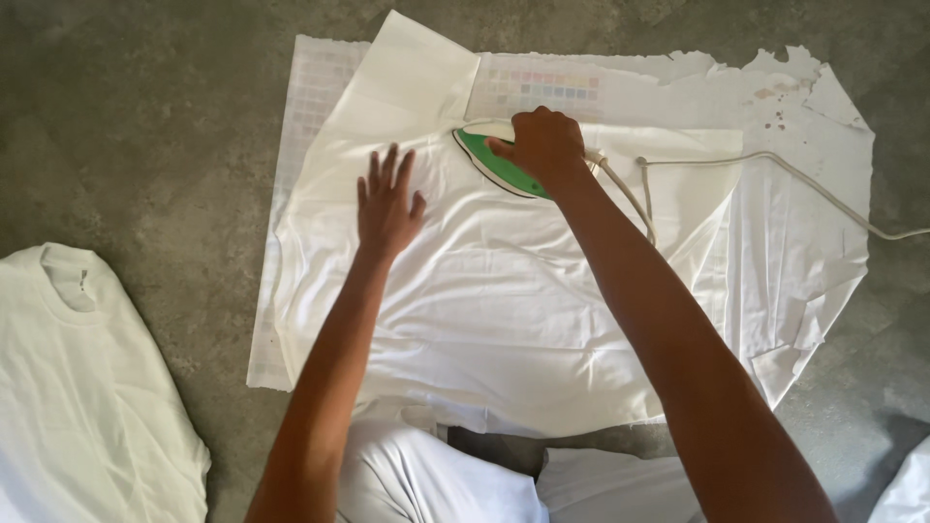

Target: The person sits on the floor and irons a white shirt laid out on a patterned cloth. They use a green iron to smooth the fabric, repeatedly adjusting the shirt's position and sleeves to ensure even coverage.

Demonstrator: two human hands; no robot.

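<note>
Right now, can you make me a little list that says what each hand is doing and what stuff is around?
left hand: left hand pressed flat, fingers spread, on the white cloth
right hand: right hand gripping the green and white iron on the cloth
cord: cord trails off to the right
under the cloth: torn white sheet on the grey floor
nearby: white T-shirt lying at the left
</note>
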